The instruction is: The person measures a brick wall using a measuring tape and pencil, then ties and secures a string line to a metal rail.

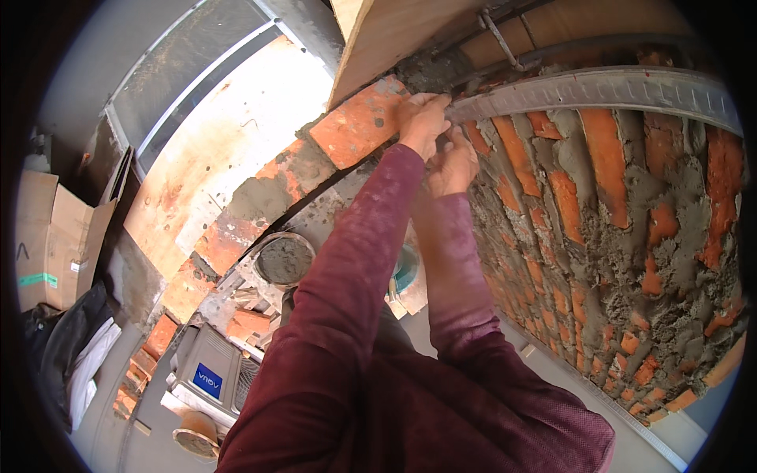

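Note:
My left hand (pixel 423 124) is at the corner where a row of bricks meets a brick wall. Its fingers are bent against the end of a long grey metal profile (pixel 583 91). Just below it, my right hand (pixel 453 163) has thumb and fingers drawn together near the same end. What either hand grips, if anything, is hidden. The profile runs right along the top of the mortar-smeared brick wall (pixel 603 165). An orange brick (pixel 359 126) lies left of my hands, in a row with grey mortar (pixel 260 197) on it.
Below my arms stand a bucket of mortar (pixel 284 260) and a green bucket (pixel 406 270). A grey box-shaped appliance (pixel 206 370) and another bucket (pixel 195 435) are lower left. Cardboard boxes (pixel 67 236) stand far left. A wooden panel (pixel 386 47) rises above my hands.

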`<state>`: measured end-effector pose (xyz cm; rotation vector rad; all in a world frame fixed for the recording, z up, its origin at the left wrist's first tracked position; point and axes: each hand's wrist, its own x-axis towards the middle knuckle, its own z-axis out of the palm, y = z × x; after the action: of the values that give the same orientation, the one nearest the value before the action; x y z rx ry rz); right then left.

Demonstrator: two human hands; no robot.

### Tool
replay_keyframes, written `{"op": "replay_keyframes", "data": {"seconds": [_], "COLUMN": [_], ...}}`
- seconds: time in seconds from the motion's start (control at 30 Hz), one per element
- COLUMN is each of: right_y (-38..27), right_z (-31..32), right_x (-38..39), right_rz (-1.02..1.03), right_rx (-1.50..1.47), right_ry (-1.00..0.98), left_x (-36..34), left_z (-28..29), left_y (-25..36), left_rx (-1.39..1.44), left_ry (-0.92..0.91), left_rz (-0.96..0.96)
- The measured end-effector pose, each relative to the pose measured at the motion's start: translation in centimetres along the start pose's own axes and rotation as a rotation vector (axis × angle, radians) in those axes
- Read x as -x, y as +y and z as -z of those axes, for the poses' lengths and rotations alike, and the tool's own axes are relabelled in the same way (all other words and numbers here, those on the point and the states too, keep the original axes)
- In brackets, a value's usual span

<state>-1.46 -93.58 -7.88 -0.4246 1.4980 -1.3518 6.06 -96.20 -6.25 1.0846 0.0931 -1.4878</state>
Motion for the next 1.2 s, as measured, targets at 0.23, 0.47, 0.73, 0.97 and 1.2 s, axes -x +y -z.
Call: {"op": "replay_keyframes", "data": {"seconds": [0.23, 0.47, 0.73, 0.97, 1.2], "right_y": [-0.7, -0.4, -0.2, -0.3, -0.6], "right_z": [1.7, 0.9, 0.2, 2.0, 1.3], "right_x": [-0.8, -1.1, -1.5, -0.4, -1.9], "right_rz": [-0.073, -0.078, -0.109, -0.184, -0.277], "right_rx": [-0.037, -0.160, -0.241, -0.139, -0.289], "right_ry": [-0.142, -0.088, -0.145, -0.208, -0.221], "left_x": [0.1, -0.4, 0.3, 0.7, -0.5], "left_z": [-1.1, -1.1, -1.0, -1.1, -0.9], "left_y": [-0.4, -1.0, -0.7, -0.3, -1.4], "left_rx": [0.045, 0.061, 0.121, 0.058, 0.034], "left_ry": [0.057, 0.071, 0.058, 0.077, 0.067], "left_rz": [0.036, 0.027, 0.027, -0.038, -0.079]}}
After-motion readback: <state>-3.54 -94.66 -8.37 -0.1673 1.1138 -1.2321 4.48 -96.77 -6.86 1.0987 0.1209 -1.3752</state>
